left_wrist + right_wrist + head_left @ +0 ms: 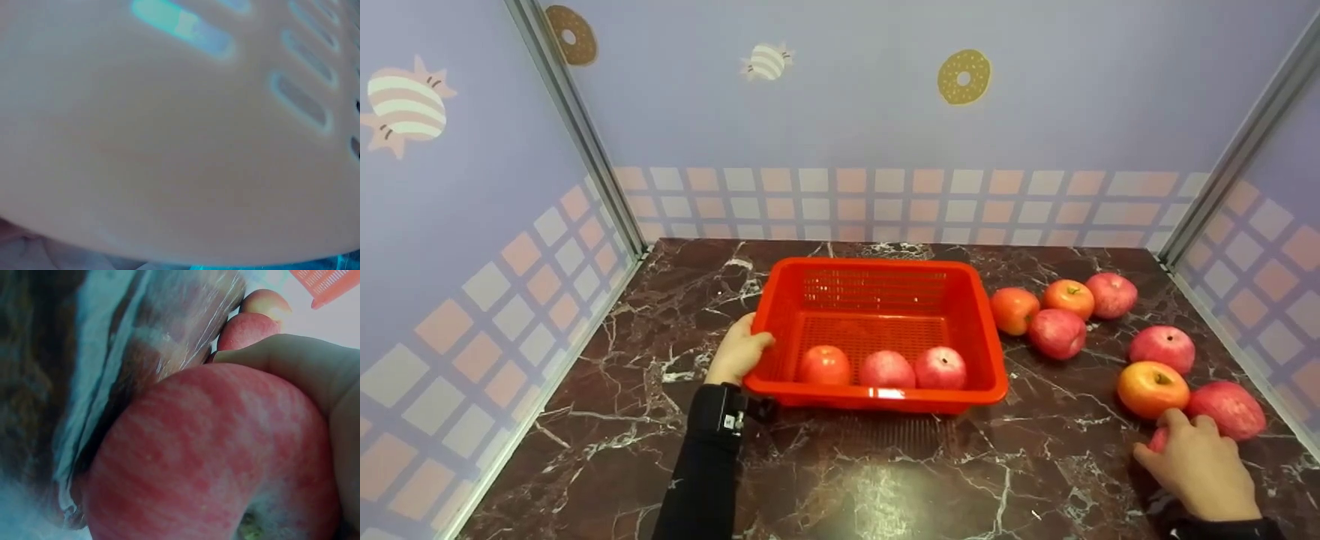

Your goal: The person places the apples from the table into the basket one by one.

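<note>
A red plastic basket (877, 330) stands mid-table with three apples in a row along its front side: one (824, 366) at left, one (887, 370) in the middle, one (941, 367) at right. My left hand (737, 351) grips its left rim, thumb over the edge; the basket's slotted wall (169, 140) fills the left wrist view. At the table's right front, my right hand (1204, 465) holds a red apple (214, 450), mostly covered by the hand in the head view. Close by lie a yellow-red apple (1153, 390) and a red apple (1228, 410).
Another red apple (1162, 349) lies behind those near my right hand. Several more apples, among them a red one (1057, 334), cluster right of the basket. Patterned panels enclose the dark marbled table (607, 420) at the back (870, 120) and both sides.
</note>
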Available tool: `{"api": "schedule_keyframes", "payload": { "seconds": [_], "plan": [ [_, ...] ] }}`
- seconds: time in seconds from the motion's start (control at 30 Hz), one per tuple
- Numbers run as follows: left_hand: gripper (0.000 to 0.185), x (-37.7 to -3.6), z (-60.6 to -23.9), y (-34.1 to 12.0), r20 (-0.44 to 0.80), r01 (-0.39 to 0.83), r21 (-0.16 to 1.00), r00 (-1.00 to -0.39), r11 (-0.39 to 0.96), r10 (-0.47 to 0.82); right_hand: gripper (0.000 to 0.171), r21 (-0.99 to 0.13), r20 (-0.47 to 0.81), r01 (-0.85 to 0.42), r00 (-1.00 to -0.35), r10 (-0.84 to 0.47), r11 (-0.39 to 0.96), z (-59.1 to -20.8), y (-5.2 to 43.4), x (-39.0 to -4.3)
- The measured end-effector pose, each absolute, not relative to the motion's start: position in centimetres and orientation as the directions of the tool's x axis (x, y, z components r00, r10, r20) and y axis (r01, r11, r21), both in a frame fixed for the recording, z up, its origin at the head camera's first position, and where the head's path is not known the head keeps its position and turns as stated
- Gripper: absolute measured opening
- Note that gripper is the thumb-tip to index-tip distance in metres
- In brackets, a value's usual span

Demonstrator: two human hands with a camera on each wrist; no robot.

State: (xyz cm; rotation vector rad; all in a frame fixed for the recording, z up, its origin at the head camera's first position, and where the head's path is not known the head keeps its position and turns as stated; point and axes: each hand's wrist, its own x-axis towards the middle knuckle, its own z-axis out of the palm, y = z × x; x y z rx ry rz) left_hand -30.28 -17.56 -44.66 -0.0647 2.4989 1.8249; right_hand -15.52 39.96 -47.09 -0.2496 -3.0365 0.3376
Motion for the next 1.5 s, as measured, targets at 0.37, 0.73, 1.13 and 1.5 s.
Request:
{"api": "schedule_keyframes", "payload": {
  "seconds": [0.37,0.73,1.13,1.5],
  "plan": [
    [0.055,-30.2,-44.6,-17.6,-0.061,-0.062,0.952,-0.998,0.300,-0.014,0.055,-0.233,0.040,0.150,-0.986,0.163,0.961,-47.1,40.2,-15.8],
    [0.054,-30.1,-44.7,-17.7,-0.059,-0.061,0.954,-0.998,0.292,-0.017,0.053,-0.289,0.145,0.044,-0.985,0.089,0.956,-45.7,38.1,-16.9],
    [0.053,-30.2,-44.6,-17.7,-0.068,-0.069,0.942,-0.998,0.330,-0.016,0.048,-0.321,0.317,-0.120,-0.948,-0.013,0.940,-43.7,33.5,-19.3],
    [0.054,-30.2,-44.6,-17.7,-0.070,-0.072,0.942,-0.997,0.328,-0.020,0.042,-0.342,0.537,-0.302,-0.840,-0.078,0.890,-42.4,29.5,-22.2]
  ]
}}
